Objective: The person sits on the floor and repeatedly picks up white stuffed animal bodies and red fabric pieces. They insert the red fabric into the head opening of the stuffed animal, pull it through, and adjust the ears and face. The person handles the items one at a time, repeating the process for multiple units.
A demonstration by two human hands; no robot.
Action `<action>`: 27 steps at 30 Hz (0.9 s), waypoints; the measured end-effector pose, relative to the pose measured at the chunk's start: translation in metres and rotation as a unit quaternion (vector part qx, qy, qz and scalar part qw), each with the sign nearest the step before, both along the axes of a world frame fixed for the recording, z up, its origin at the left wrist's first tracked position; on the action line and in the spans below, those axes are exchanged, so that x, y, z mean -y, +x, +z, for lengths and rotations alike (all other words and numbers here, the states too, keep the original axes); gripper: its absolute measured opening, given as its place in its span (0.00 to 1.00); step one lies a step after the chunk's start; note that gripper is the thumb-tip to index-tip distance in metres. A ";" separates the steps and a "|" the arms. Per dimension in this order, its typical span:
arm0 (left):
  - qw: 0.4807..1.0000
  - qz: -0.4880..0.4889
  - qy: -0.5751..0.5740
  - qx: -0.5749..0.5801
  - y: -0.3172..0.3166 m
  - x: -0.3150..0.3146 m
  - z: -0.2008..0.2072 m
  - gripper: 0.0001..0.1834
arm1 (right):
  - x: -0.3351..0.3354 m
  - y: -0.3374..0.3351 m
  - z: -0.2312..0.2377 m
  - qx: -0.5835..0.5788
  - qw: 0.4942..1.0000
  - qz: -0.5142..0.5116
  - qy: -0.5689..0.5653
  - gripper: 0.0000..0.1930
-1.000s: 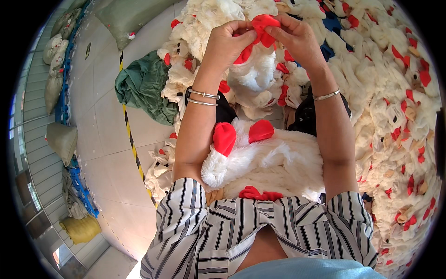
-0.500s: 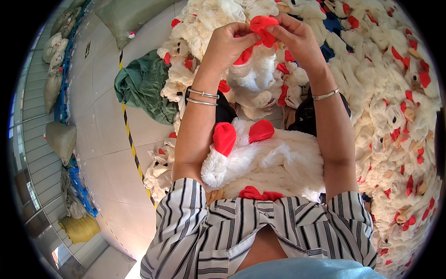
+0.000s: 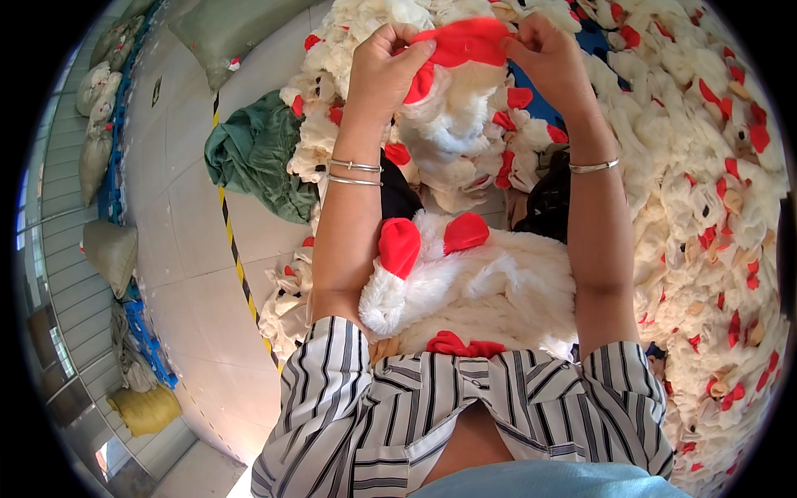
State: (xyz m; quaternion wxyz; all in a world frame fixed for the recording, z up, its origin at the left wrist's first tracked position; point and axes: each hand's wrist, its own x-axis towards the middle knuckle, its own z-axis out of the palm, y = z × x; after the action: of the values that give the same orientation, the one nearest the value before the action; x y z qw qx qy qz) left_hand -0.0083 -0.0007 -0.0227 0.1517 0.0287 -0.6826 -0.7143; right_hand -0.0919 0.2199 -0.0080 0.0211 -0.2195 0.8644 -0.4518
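Between my two raised hands a red and white plush skin (image 3: pixel 465 41) is stretched out, its red fabric edge pulled wide and its white furry part hanging below. My left hand (image 3: pixel 383 65) pinches the red fabric at its left end between thumb and fingers. At the right end, my right hand (image 3: pixel 544 54) grips the same red edge. Across my lap lies another white plush skin (image 3: pixel 490 278) with red tips, touched by neither hand.
White plush skins with red parts are heaped on the right (image 3: pixel 697 249) and ahead of me. A crumpled green cloth (image 3: pixel 261 153) lies left, beside a yellow-black floor stripe (image 3: pixel 241 278). Stuffed sacks (image 3: pixel 110 249) line the far left, with a yellow sack (image 3: pixel 143 408) lower down.
My hands have moved apart, and the red fabric that was bunched between them is now spread wide. The plush skin on my lap stays in place.
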 end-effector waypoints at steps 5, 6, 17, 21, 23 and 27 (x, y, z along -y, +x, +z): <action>0.974 -0.112 -0.161 0.110 0.005 -0.011 0.005 0.09 | 0.019 0.029 0.011 -0.153 0.981 0.088 -0.082 0.17; 0.969 -0.127 -0.186 0.105 0.005 -0.017 0.002 0.08 | 0.022 0.030 0.005 -0.180 0.970 0.131 -0.096 0.17; 0.981 -0.068 0.180 0.040 -0.002 0.000 -0.002 0.12 | 0.023 0.036 0.005 -0.022 0.988 0.129 -0.085 0.09; 0.965 -0.080 0.249 0.014 -0.001 -0.008 0.008 0.14 | 0.031 0.034 -0.002 0.000 0.984 0.117 -0.131 0.16; 0.963 -0.038 0.265 -0.014 -0.006 0.005 -0.004 0.18 | 0.032 0.032 -0.001 0.026 0.978 0.107 -0.175 0.18; 0.988 -0.005 0.153 0.015 -0.001 0.002 0.008 0.19 | 0.028 0.035 0.001 0.044 0.981 0.083 -0.172 0.07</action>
State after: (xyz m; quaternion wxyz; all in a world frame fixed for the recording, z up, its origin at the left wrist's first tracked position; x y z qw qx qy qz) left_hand -0.0092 -0.0024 -0.0142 0.1319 0.0589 -0.5672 -0.8108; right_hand -0.0574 0.1922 -0.0066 0.0587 -0.2711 0.7509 -0.5993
